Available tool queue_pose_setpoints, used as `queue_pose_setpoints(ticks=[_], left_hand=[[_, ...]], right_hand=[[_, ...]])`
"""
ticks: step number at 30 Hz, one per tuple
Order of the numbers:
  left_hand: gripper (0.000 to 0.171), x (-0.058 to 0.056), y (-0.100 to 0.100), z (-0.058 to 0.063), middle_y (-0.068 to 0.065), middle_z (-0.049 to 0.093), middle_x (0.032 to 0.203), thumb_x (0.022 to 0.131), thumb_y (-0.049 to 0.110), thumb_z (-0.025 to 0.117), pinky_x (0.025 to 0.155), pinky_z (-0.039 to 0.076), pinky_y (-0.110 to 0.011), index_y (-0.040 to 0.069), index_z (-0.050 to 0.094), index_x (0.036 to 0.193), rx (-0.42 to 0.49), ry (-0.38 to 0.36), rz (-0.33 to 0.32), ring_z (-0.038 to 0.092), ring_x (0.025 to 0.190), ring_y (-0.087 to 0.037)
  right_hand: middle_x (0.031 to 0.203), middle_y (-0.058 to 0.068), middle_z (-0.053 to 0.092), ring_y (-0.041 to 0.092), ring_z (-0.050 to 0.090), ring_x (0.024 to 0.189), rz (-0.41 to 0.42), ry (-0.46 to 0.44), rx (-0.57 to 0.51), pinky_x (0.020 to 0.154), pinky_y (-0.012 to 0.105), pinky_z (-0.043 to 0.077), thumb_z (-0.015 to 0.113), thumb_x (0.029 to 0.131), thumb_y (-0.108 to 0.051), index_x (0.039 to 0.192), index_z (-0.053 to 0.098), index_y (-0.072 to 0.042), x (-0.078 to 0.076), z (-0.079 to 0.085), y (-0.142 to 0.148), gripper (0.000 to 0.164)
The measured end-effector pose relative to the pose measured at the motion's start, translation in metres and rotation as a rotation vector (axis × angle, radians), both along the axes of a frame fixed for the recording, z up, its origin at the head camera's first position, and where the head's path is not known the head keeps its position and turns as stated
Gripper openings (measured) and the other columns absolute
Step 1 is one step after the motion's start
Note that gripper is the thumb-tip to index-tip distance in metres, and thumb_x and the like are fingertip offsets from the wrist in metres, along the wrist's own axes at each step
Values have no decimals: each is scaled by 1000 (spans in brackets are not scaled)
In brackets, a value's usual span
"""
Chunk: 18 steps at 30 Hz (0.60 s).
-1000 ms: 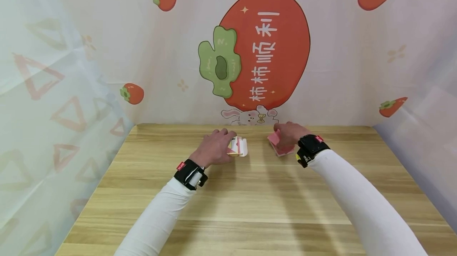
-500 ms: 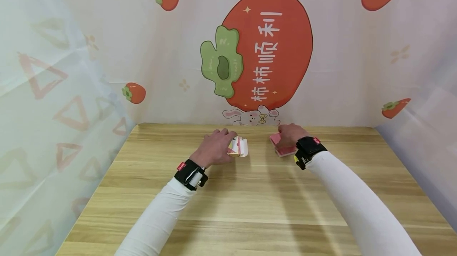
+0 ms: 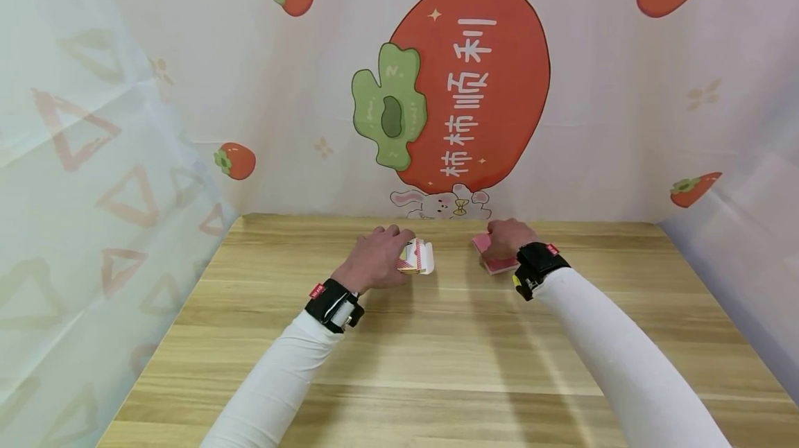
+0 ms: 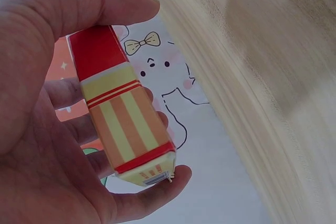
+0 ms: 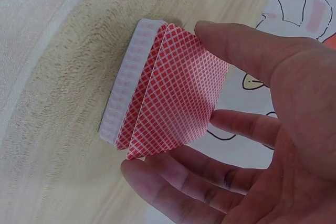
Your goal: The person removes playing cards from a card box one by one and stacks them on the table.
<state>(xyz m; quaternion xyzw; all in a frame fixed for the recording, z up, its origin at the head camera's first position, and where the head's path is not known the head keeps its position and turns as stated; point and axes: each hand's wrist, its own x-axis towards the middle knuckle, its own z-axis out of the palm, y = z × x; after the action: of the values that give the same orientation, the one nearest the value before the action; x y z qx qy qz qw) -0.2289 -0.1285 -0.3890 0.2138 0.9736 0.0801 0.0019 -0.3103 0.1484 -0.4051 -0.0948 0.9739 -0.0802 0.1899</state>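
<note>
My left hand [image 3: 373, 259] grips a playing-card box [image 4: 128, 124] with red bands and orange and yellow stripes, thumb on one side and fingers curled round the other. In the head view the box's white flap [image 3: 427, 258] stands open towards the right, with a card face showing beside it. My right hand [image 3: 508, 238] is at a deck of playing cards [image 5: 134, 80] with red checked backs, lying on the table. Between its thumb and fingers it holds the top card [image 5: 181, 90], which sits slightly askew over the rest of the deck.
The wooden table [image 3: 437, 365] ends at the back against a white cloth [image 3: 299, 101] printed with persimmons and a rabbit. More cloth hangs along both sides. A short stretch of tabletop separates the box from the deck.
A card raised at an angle under my right hand now lies nearly flat on the deck, and that hand has lowered slightly. The left hand keeps its grip on the box.
</note>
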Motion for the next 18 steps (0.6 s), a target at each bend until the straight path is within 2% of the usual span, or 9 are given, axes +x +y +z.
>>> queue_pose_setpoints(ticks=[6, 18], left_hand=[[69, -1, 0, -1, -8, 61, 121, 75, 26, 86, 84, 51, -51, 16, 57, 136, -9, -10, 6, 56, 105, -27], [68, -2, -1, -2, -7, 61, 122, 75, 27, 86, 84, 51, -51, 17, 57, 136, -4, -21, 12, 55, 106, -27]], right_hand=[[119, 20, 61, 33, 56, 99, -30, -25, 1, 91, 50, 50, 78, 86, -37, 142, 50, 1, 3, 1, -1, 73], [131, 25, 58, 36, 56, 106, -25, -28, -13, 98, 55, 47, 78, 85, -38, 145, 48, 2, 2, -2, -1, 78]])
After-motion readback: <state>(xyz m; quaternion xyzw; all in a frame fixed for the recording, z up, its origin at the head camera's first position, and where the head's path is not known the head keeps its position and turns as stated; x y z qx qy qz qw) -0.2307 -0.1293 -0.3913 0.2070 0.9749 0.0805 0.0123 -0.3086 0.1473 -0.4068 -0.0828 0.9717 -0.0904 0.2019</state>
